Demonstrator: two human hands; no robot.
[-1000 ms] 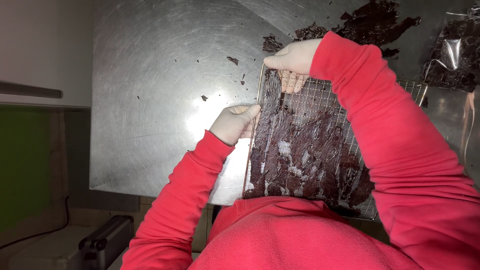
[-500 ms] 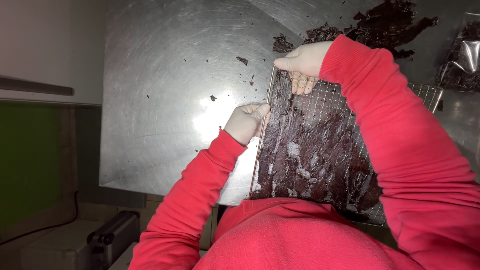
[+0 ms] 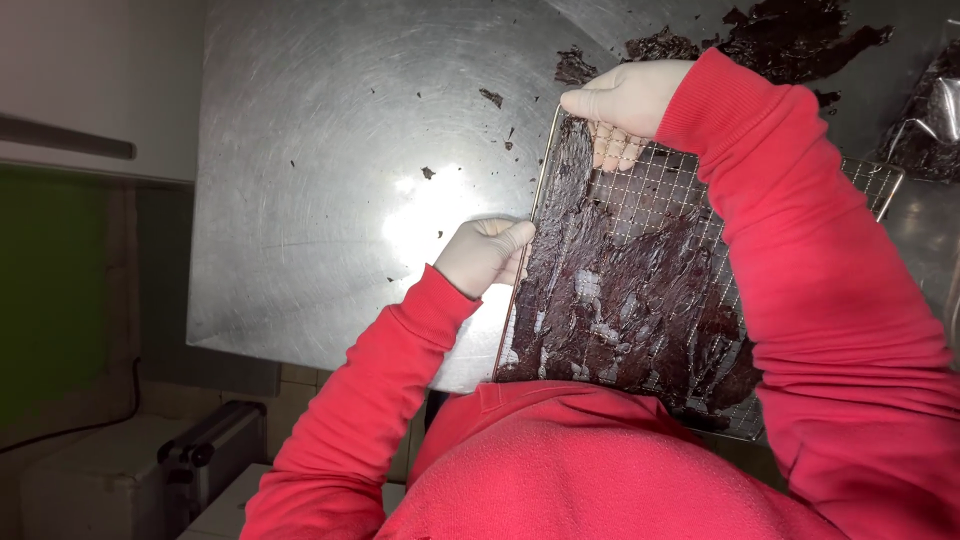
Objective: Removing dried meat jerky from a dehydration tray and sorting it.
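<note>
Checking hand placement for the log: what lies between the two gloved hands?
In the head view, the wire rack's left edge, coated in dark sticky material, spans between left hand and right hand.

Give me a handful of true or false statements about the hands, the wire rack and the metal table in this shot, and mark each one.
1. The left hand grips the left edge of the wire rack. True.
2. The right hand rests flat on the metal table, away from the rack. False: it holds the rack's far edge, fingers through the mesh.
3. Dark pieces cover much of the rack. True.
4. The sleeves are blue. False: they are red.
5. The table is spotless. False: dark crumbs lie scattered on it.
</note>
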